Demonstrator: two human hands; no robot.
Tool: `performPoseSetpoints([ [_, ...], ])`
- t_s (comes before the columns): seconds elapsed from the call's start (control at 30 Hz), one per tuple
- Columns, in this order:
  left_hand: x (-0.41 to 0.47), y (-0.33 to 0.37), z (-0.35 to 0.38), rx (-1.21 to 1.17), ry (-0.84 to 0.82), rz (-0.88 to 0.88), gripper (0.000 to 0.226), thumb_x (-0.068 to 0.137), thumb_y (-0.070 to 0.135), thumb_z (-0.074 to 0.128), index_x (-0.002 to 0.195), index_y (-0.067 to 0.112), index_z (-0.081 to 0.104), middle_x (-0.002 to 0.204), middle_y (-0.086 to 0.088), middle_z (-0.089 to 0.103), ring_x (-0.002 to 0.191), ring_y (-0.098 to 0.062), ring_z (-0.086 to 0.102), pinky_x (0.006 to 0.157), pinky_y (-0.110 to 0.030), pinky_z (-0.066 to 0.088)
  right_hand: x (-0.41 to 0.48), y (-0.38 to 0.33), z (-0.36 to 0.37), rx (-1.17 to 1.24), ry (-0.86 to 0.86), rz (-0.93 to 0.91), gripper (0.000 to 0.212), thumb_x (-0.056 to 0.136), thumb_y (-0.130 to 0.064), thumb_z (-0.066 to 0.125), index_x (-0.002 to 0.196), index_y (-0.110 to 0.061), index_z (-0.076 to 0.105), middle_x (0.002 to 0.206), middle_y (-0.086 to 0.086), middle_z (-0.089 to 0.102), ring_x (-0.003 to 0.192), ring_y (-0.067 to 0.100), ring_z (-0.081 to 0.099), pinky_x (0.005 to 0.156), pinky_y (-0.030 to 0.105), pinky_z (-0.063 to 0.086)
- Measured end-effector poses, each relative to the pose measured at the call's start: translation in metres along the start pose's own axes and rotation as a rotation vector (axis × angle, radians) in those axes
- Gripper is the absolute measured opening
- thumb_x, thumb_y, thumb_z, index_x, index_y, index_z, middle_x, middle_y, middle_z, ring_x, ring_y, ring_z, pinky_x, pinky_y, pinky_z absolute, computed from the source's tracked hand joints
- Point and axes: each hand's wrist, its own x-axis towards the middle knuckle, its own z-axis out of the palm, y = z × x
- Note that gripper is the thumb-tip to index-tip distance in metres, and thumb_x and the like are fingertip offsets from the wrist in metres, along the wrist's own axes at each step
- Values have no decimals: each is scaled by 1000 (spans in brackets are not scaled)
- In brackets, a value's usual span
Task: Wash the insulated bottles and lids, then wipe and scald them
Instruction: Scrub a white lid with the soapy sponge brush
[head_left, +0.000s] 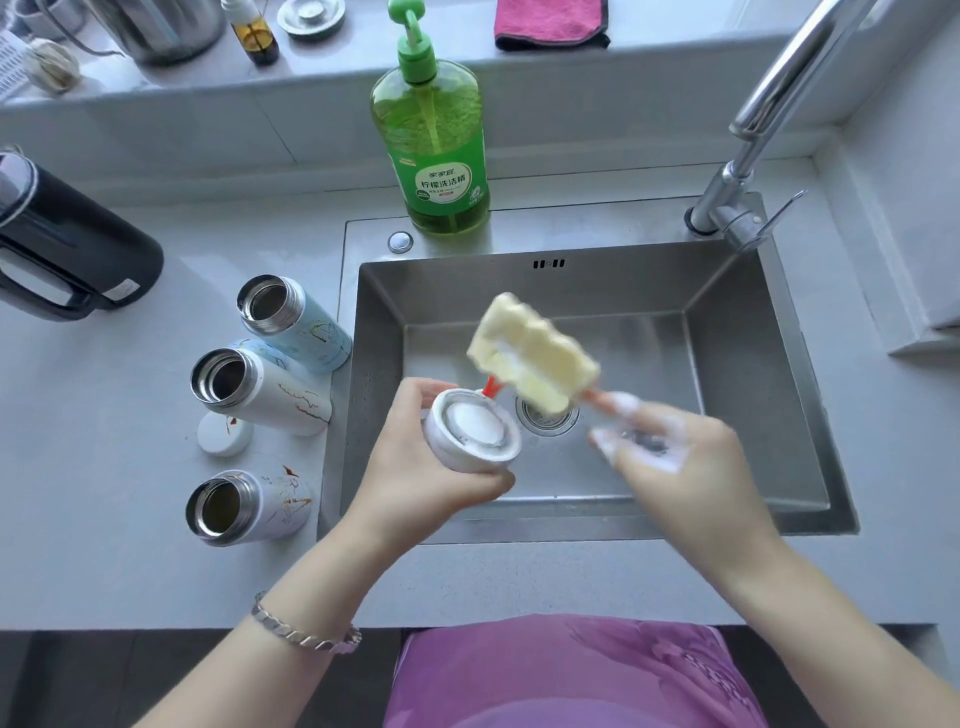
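Note:
My left hand (415, 467) grips a white bottle lid (472, 434) over the sink, its soapy inside facing up. My right hand (680, 457), covered in foam, holds the red handle of a yellow sponge brush (530, 358) whose head is raised above the lid. On the counter left of the sink stand three open insulated bottles: a light blue bottle (296, 325), a white bottle (260, 389) and another white bottle (244, 506). A loose white lid (224, 434) lies between the two white bottles.
The steel sink (727, 364) has a drain (548, 418) under the brush. A green dish-soap pump bottle (431, 150) stands behind it, the tap (748, 171) at the back right. A black kettle (67, 244) sits far left. A pink cloth (550, 23) lies on the ledge.

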Motion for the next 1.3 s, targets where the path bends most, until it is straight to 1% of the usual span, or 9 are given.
performPoseSetpoints([
  [0.2,2,0,-2,-276,-64,-85,76,28,27,78,99,21,50,97,6,62,77,3,62,63,-13,48,2,10,10,149,-2,115,28,81,-13,66,90,-40,69,56,-13,56,52,1,43,54,13,35],
  [0.27,2,0,-1,-281,-67,-90,76,29,28,78,98,21,49,93,3,61,73,3,61,61,-13,47,-3,5,12,145,-72,69,32,81,-15,65,85,-46,66,59,-16,59,57,2,46,59,16,38],
  [0.4,2,0,-1,-326,-109,-125,74,29,27,78,99,23,52,92,4,63,75,-2,61,60,-18,48,4,14,12,99,13,155,25,82,-13,64,100,-28,71,52,-15,56,58,7,45,57,17,37],
  [0.47,3,0,-3,-424,-134,-185,74,31,24,76,100,21,53,90,1,64,74,-6,63,56,-19,49,2,13,12,90,-28,135,25,81,-19,65,98,-37,69,55,-13,55,58,9,43,58,22,37],
  [0.57,6,-3,-3,-620,-167,-310,78,39,23,74,113,14,50,101,-11,64,84,-21,66,60,-29,55,0,15,13,53,-71,120,29,81,-18,63,100,-39,69,60,-3,58,58,10,44,58,23,36],
  [0.67,10,-7,-4,-897,-196,-485,85,45,24,78,122,0,51,101,-18,66,84,-27,67,57,-30,53,17,34,6,-3,73,246,26,82,-13,64,104,-23,71,56,-11,56,52,0,46,55,14,35],
  [0.83,18,-8,-4,-1427,-308,-735,58,53,27,77,102,-1,66,97,-16,62,73,-26,63,45,-21,47,-3,19,11,212,-37,151,33,83,-6,63,97,-35,67,51,-15,54,48,3,36,48,13,32],
  [1.1,25,-14,-1,-1428,-498,-748,53,55,29,76,97,-2,64,88,-13,60,69,-21,59,44,-14,35,3,17,22,240,-84,159,31,83,-9,61,93,-38,66,48,-18,52,42,3,38,48,10,30],
  [1.3,44,-29,-1,-1012,-337,-710,74,43,26,80,111,6,58,96,-17,65,79,-24,63,44,-19,40,33,65,19,74,28,342,24,80,-11,64,100,-23,72,46,-17,54,53,7,44,60,25,37],
])
